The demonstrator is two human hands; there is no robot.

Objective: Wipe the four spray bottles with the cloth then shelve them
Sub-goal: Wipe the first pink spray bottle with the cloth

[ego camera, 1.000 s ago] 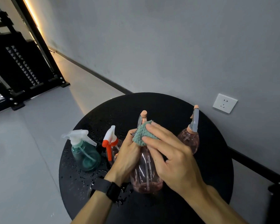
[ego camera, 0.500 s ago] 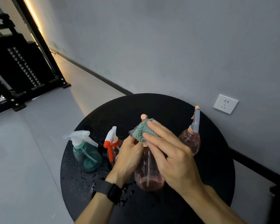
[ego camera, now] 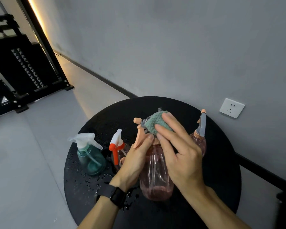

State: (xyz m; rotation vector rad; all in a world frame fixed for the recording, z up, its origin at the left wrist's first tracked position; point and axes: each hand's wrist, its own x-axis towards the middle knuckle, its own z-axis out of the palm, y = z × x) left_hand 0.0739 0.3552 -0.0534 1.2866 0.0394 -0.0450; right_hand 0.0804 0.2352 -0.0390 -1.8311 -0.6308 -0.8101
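My left hand (ego camera: 135,160) grips the neck and shoulder of a clear pink spray bottle (ego camera: 155,177) held just above the round black table (ego camera: 221,171). My right hand (ego camera: 178,151) presses a green cloth (ego camera: 155,123) over the bottle's spray head, whose peach nozzle and trigger (ego camera: 138,134) stick out to the left. A teal bottle with a white head (ego camera: 89,156) stands at the table's left. Beside it stands a pink bottle with a red and white head (ego camera: 116,146), partly hidden by my left hand. Another pink bottle with a grey and peach head (ego camera: 200,138) stands behind my right hand.
Water drops lie on the table's left and front (ego camera: 89,179). A grey wall with a white socket (ego camera: 231,107) rises close behind the table. A black metal rack (ego camera: 23,71) stands on the grey floor at the far left.
The held bottle has turned so its peach nozzle and trigger now point left. My right hand with the cloth has slid up from the neck onto the top of the spray head.
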